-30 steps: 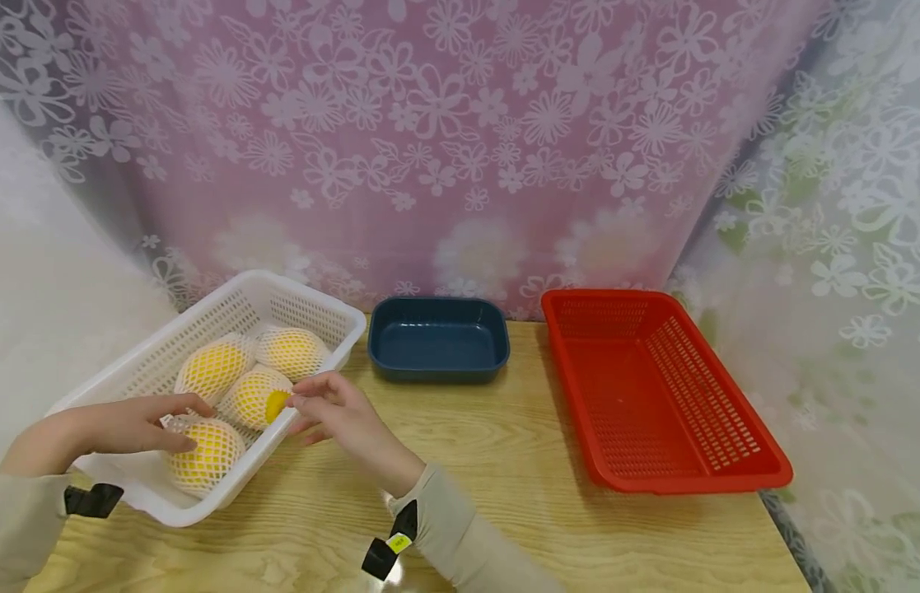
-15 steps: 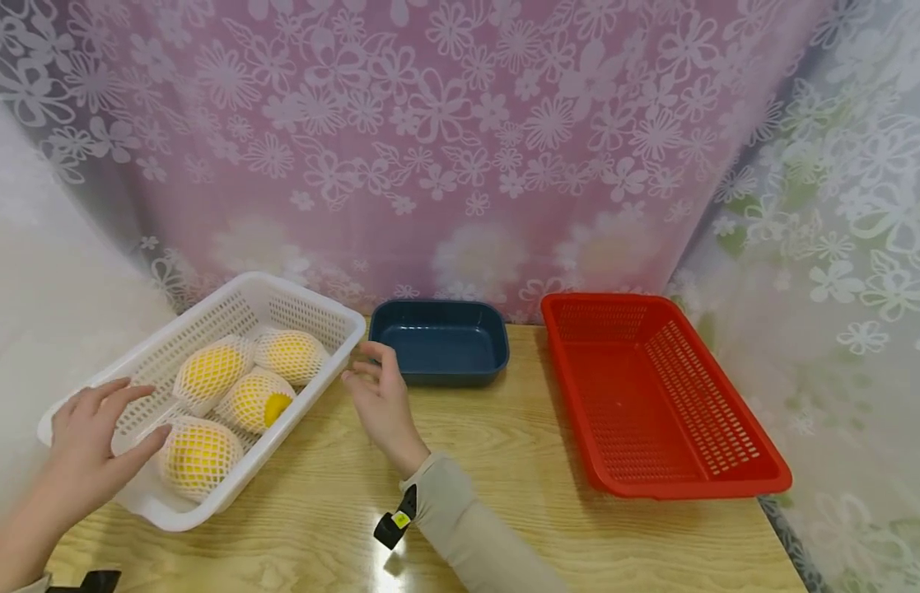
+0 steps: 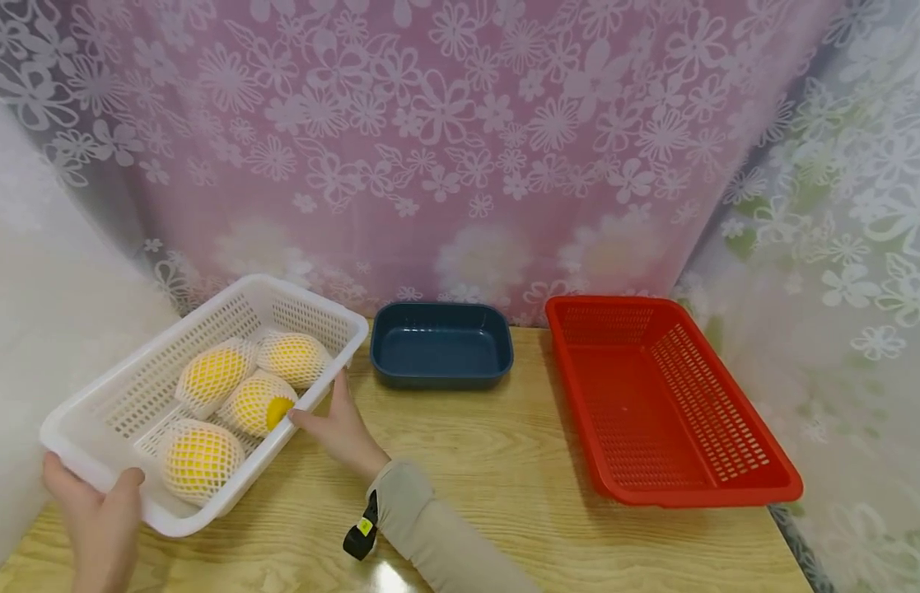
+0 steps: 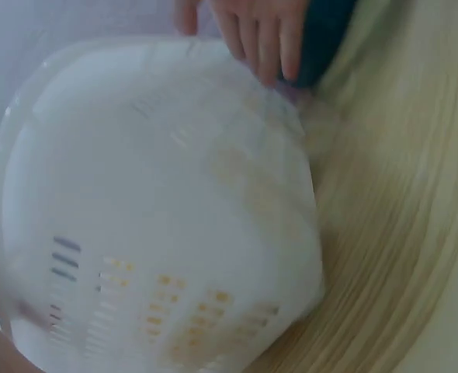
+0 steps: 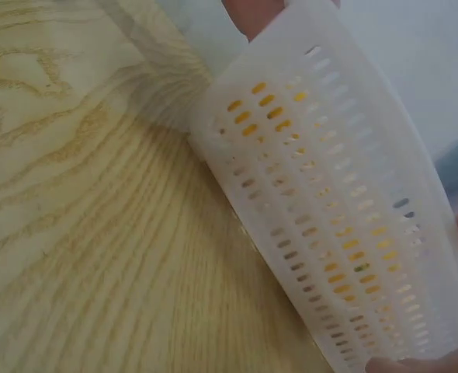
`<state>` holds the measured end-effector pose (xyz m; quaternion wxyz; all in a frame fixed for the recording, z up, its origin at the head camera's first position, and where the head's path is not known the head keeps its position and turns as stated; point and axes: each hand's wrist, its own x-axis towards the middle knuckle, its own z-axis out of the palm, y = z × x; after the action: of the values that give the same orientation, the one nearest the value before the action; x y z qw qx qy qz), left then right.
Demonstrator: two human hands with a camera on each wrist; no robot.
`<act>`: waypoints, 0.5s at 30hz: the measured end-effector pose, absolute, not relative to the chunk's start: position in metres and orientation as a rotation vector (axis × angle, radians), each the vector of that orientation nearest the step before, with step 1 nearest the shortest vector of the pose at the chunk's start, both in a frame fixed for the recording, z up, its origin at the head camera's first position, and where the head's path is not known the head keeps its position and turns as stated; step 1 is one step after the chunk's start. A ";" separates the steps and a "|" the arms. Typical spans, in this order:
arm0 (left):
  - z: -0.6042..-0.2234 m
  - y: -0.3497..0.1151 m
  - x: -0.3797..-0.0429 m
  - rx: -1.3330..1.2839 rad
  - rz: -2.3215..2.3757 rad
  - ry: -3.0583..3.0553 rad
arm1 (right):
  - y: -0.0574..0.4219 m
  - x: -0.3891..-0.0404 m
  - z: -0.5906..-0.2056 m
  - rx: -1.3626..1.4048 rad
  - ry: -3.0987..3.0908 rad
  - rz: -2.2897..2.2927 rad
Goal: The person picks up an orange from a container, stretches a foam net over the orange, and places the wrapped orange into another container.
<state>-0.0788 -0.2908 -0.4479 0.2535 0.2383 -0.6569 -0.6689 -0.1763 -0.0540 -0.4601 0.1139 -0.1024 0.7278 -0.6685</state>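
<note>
A white plastic basket stands at the left of the table, with several yellow fruits in white foam nets inside. My left hand grips its near left end, thumb over the rim and fingers on the outer wall. On the basket's right long side, my right hand holds the rim between thumb and fingers. In the left wrist view the basket's wall fills the frame, and the right hand's fingers hang down beside it. Slots in the side show yellow in the right wrist view.
A dark blue tub stands at the back middle of the wooden table, close to the white basket's far corner. At the right is a red slotted basket. A pink flowered curtain hangs behind the table.
My left hand has moved from over the fruits to the basket's near end and taken hold. My right hand lifted off toward the blue tub, then came back to the basket's right rim.
</note>
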 end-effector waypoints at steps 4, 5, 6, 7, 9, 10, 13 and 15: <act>-0.448 -0.284 -0.081 0.564 -2.023 -1.560 | -0.058 -0.178 -0.462 -0.341 2.089 -1.979; -0.448 -0.282 -0.080 0.545 -2.048 -1.538 | -0.058 -0.179 -0.462 -0.336 2.068 -1.991; -0.448 -0.280 -0.080 0.525 -2.069 -1.498 | -0.059 -0.179 -0.462 -0.327 2.052 -1.996; -0.448 -0.277 -0.080 0.504 -2.084 -1.451 | -0.059 -0.181 -0.461 -0.319 2.033 -2.004; -0.449 -0.273 -0.080 0.474 -2.093 -1.375 | -0.061 -0.184 -0.461 -0.291 2.029 -2.002; -0.449 -0.270 -0.079 0.464 -2.091 -1.346 | -0.062 -0.185 -0.461 -0.280 2.010 -2.012; -0.450 -0.261 -0.077 0.417 -2.063 -1.270 | -0.065 -0.188 -0.462 -0.269 1.992 -2.036; -0.451 -0.255 -0.074 0.387 -2.044 -1.249 | -0.067 -0.191 -0.463 -0.291 1.984 -2.054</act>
<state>-0.0745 -0.2546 -0.4507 0.3499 0.1494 -0.4820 -0.7892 -0.1908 -0.0669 -0.4631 0.1352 -0.1003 0.6849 -0.7090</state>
